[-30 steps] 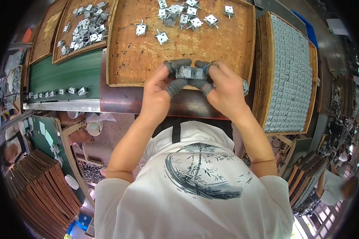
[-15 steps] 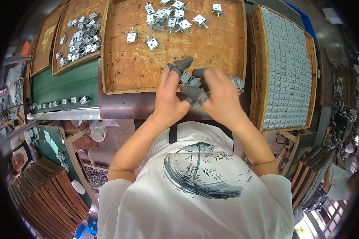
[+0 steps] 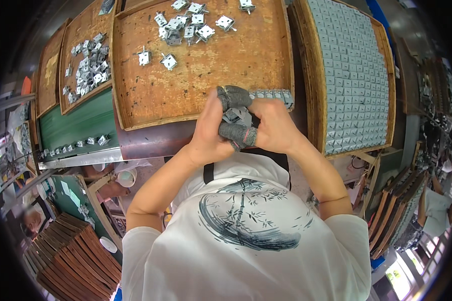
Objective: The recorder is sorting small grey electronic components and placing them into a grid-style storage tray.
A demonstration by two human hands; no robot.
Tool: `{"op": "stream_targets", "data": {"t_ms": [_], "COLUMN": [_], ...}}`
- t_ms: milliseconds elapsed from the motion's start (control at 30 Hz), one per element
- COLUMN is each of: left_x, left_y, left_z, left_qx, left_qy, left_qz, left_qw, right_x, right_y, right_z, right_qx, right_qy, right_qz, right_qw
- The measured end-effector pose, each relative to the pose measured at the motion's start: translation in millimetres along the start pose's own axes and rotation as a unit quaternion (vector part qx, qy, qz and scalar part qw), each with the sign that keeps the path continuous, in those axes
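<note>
Head view, looking straight down: both hands meet at the near edge of the middle wooden tray (image 3: 201, 95). The left hand (image 3: 208, 133) and the right hand (image 3: 273, 125) are pressed together around a small metal part (image 3: 237, 116), pinching it between fingertips wrapped in grey finger covers (image 3: 236, 134). The part sits between the two thumbs, just above the person's chest, and is mostly hidden by the fingers.

To handle it well, I judge the grip should stay close to the part's edges, with both hands braced against each other so the small piece does not twist or slip from the covered fingertips.

Around them, loose metal parts (image 3: 186, 25) lie scattered at the far side of the same tray. A short row of finished pieces (image 3: 273, 94) lies just beside the right hand, close enough to be knocked. To the right, a second tray (image 3: 356, 75) is filled with parts in tight rows. To the left, another tray (image 3: 85, 65) holds a loose heap, and a green worktop (image 3: 75, 125) carries a few more.
</note>
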State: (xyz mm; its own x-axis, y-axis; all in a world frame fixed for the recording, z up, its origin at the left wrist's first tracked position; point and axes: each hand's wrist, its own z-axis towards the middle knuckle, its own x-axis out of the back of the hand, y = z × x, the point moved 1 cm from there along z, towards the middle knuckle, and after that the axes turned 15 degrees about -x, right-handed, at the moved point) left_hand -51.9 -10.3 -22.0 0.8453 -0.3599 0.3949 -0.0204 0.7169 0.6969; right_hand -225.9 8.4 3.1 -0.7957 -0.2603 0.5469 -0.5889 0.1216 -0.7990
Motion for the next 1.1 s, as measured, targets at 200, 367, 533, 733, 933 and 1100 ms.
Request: {"op": "stream_targets", "data": {"t_ms": [200, 367, 533, 733, 933, 1100], "left_x": [-16, -26, -13, -25, -31, -27], "left_y": [8, 4, -9, -46, -88, -87], "left_z": [-4, -16, 0, 3, -14, -4], "left_qx": [0.128, 0.002, 0.044, 0.209, 0.254, 0.401], "left_qy": [0.017, 0.059, -0.038, -0.058, -0.159, -0.189], "left_qz": [-0.159, -0.118, -0.085, -0.027, -0.061, -0.234], "left_qw": [0.979, 0.991, 0.995, 0.976, 0.952, 0.865], "right_x": [7, 3, 4, 108, 253, 339], "right_y": [20, 17, 12, 48, 132, 249], "right_z": [-5, -10, -10, -32, -55, -42], "right_qx": [0.055, 0.073, -0.104, -0.170, -0.217, -0.265], "right_qy": [-0.054, -0.042, -0.044, 0.148, 0.417, 0.503], "right_qz": [0.036, 0.034, -0.020, 0.072, 0.156, 0.196], "right_qw": [0.996, 0.996, 0.993, 0.972, 0.869, 0.799]}}
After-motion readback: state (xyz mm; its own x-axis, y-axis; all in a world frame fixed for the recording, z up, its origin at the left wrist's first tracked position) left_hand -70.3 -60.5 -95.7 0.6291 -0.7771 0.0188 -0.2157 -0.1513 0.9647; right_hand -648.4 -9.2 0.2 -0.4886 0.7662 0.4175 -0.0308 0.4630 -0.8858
